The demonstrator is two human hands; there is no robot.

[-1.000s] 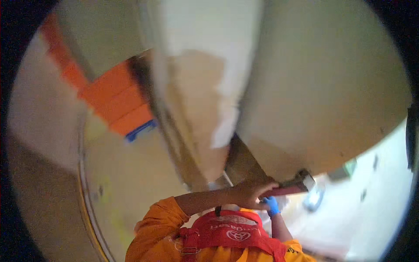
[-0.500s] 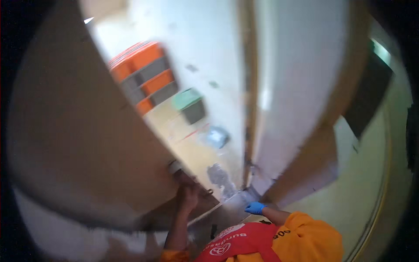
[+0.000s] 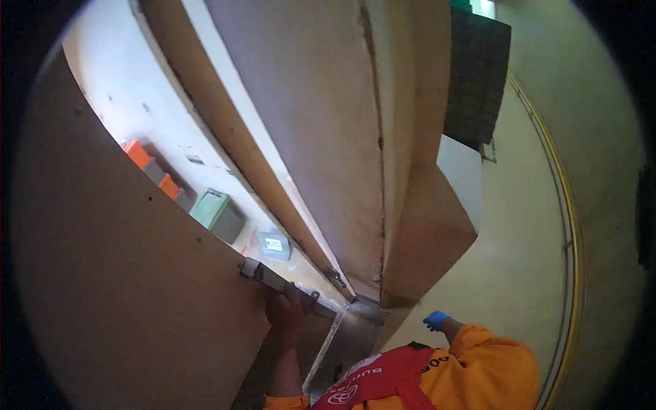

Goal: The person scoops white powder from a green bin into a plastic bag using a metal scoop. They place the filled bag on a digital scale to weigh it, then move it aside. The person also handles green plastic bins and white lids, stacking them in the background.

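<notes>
A brown door (image 3: pixel 137 273) fills the left of my remote feed; the left hand's (image 3: pixel 285 311) fingers wrap the metal handle (image 3: pixel 268 277) at its edge. The gap to the doorframe (image 3: pixel 236 133) has narrowed, leaving the door nearer closed. Rightmost, the blue-gloved right hand (image 3: pixel 436 320) hangs apart; I cannot tell its finger spread.

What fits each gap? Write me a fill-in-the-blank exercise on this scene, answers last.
1. The right hand wears a ____ glove.
2. The bare left hand holds the long bar-shaped metal handle on the large ____ door.
3. The rectangular grey box has a ____ lid.
4. In the picture, the orange-and-grey boxes appear to the ____ of that box.

Missing words: blue; brown; green; left.
</notes>
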